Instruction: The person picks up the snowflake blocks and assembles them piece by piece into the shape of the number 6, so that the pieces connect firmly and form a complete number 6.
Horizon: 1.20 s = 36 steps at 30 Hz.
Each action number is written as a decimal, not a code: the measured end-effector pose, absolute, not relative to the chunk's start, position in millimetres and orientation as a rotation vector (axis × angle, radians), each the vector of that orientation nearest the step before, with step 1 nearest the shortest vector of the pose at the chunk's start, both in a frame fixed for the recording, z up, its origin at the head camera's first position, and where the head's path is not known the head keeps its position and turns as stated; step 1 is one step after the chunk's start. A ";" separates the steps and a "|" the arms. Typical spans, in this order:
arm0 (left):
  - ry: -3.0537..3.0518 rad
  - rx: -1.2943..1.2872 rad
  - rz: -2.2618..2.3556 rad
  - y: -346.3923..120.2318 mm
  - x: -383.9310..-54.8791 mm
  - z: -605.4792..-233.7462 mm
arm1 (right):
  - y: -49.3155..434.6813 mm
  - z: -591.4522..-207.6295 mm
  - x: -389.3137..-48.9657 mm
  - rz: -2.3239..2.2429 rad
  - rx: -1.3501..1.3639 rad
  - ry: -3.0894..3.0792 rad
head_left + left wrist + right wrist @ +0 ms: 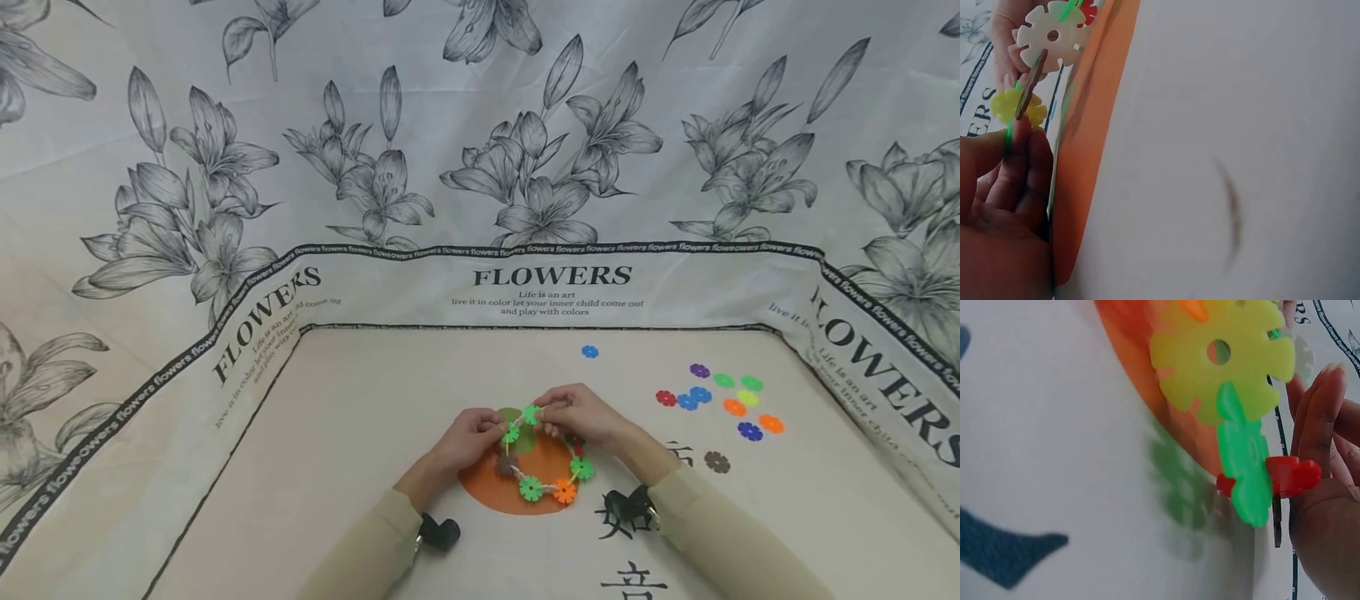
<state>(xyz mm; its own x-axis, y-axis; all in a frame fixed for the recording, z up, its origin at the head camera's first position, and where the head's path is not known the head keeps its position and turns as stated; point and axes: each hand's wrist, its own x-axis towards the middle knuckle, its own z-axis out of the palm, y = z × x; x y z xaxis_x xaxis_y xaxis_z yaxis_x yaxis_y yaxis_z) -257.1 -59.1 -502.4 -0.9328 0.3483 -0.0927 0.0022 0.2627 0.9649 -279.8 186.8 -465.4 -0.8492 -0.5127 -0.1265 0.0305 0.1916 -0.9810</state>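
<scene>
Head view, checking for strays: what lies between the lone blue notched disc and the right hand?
In the head view, only bare tablecloth separates the blue notched disc from the right hand.

From the near side, the head camera faces forward and down over the surface [360,400]; close-up wrist cameras look past the left hand [471,435] and right hand [583,415], all sharing the disc ring [530,489].

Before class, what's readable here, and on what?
"FLOWERS": border, repeated.
"Life is an art live it in color let your inner child come out and play with colors": border.
"flowers": black trim.
"如": table, partly covered.
"音": table, cut off.
Third character: partly hidden, unreadable.
</scene>
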 end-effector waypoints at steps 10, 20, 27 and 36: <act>2.282 0.313 1.764 -64.2 -254.4 -500.0 | 177.6 -467.4 -283.6 -1.749 -0.414 1.979; 2.294 0.325 1.745 -65.5 -256.9 -498.8 | 176.3 -468.8 -283.1 -1.736 -0.405 1.927; 2.310 0.348 1.640 -63.0 -260.8 -502.7 | 179.8 -467.3 -280.3 -1.624 -0.475 2.050; 2.333 0.445 1.616 -60.7 -262.3 -500.2 | 171.1 -451.4 -273.9 -1.361 -0.707 2.277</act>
<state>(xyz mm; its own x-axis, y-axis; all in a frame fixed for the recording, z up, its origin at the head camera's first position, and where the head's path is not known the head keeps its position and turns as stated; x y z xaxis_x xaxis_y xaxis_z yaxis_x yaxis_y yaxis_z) -262.3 -60.7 -500.2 -0.9171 0.3963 -0.0442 0.0979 0.3313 0.9384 -273.9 171.1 -451.4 -0.7952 -0.6017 -0.0748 -0.2192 0.4003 -0.8898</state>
